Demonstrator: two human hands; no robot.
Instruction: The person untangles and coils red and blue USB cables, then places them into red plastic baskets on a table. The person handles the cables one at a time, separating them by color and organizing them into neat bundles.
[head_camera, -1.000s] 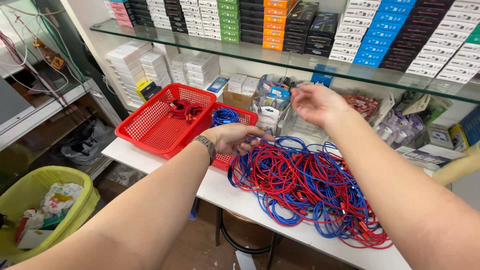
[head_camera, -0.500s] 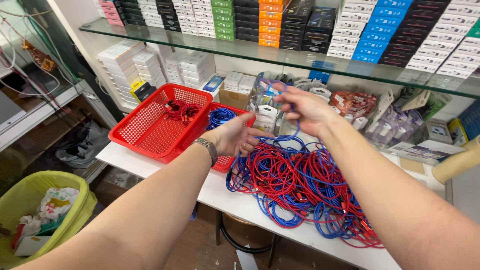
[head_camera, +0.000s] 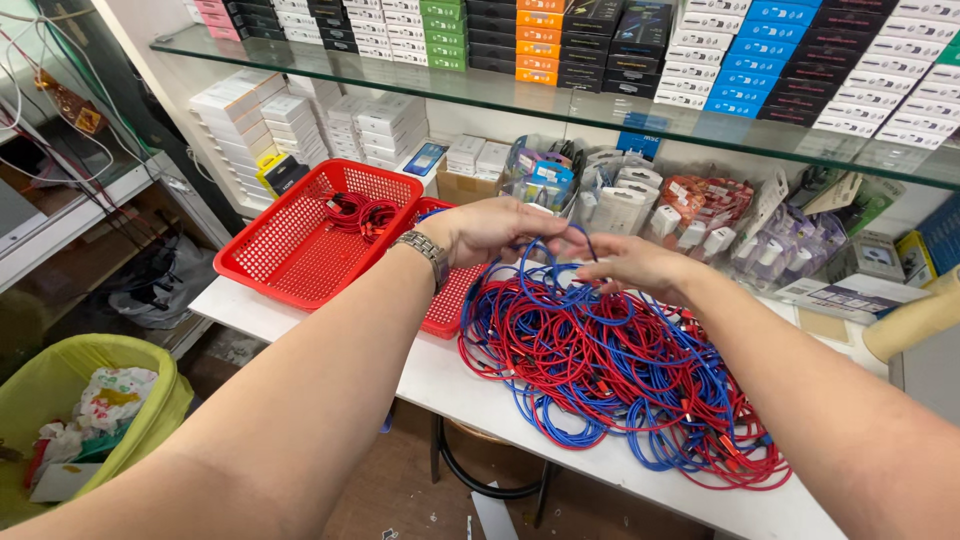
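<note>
Shop shelving behind; over white counter (head_camera: 450, 385), left hand (head_camera: 490, 228) and right hand (head_camera: 632, 268) pinched on thin blue cable (head_camera: 560, 250), lifted from tangled red-and-blue cable heap (head_camera: 610, 380) for separating.

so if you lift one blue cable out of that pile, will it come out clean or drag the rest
Probably drags: the blue cable held between the left hand and right hand droops in loose loops, so it looks floppy. The pile of red and blue cables is interwoven, so neighbours likely snag. Thin cord like this seems light.
</note>
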